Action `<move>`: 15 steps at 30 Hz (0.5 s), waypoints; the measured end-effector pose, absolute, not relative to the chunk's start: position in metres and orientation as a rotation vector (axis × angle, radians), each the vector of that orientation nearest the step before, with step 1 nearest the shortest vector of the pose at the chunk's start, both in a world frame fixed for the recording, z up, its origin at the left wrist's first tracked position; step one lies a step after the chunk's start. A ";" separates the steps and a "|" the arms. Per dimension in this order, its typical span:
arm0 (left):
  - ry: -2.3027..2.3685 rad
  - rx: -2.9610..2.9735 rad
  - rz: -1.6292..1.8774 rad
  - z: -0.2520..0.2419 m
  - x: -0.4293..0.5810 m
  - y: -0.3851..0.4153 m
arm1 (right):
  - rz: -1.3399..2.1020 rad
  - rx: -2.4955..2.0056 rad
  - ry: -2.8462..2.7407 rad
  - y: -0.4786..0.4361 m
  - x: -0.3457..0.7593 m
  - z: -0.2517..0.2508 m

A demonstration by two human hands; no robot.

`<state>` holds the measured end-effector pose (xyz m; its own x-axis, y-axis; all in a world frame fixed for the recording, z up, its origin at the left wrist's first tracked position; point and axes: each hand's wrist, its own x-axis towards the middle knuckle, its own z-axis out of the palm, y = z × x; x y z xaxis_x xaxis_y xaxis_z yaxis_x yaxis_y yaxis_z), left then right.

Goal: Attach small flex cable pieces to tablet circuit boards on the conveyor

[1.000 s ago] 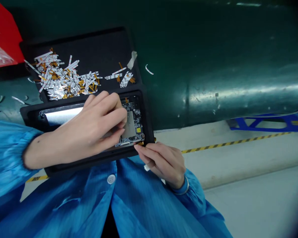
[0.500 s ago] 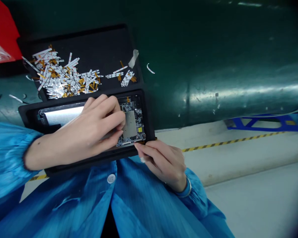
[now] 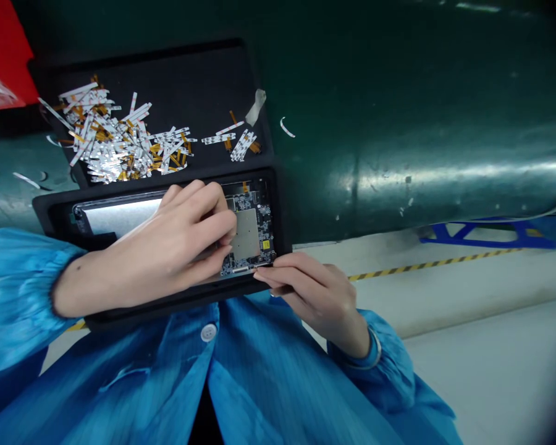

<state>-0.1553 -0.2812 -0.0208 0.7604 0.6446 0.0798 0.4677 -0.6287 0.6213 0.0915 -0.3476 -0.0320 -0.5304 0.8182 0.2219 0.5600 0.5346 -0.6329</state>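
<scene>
An opened tablet point(image 3: 125, 217) lies in a black tray point(image 3: 50, 213), its circuit board point(image 3: 246, 232) showing at the right end. My left hand point(image 3: 167, 238) rests across the tablet with curled fingers beside the board's metal shield; whatever those fingers hold, if anything, is hidden. At the board's lower right edge, near a white connector, my right hand point(image 3: 312, 293) has its fingertips pinched together. What sits between these fingertips is too small to make out.
Behind, a second black tray point(image 3: 189, 80) holds a heap of flex cables point(image 3: 120, 136) with white strips, plus several loose ones. A scrap of clear tape point(image 3: 256, 107) lies on its rim. A red bin point(image 3: 4, 55) stands at far left on the green table point(image 3: 398, 123).
My right hand has turned slightly and shifted to the right, its fingertips still at the board's lower edge. My left hand stays in nearly the same place on the tablet.
</scene>
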 end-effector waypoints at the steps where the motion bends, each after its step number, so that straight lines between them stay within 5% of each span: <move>1: 0.833 2.365 0.395 -0.021 -0.155 -0.281 | 0.745 -1.141 -2.236 -0.347 0.091 -0.032; 15: 0.776 2.421 0.398 -0.025 -0.155 -0.284 | 0.596 -1.239 -2.279 -0.350 0.084 -0.031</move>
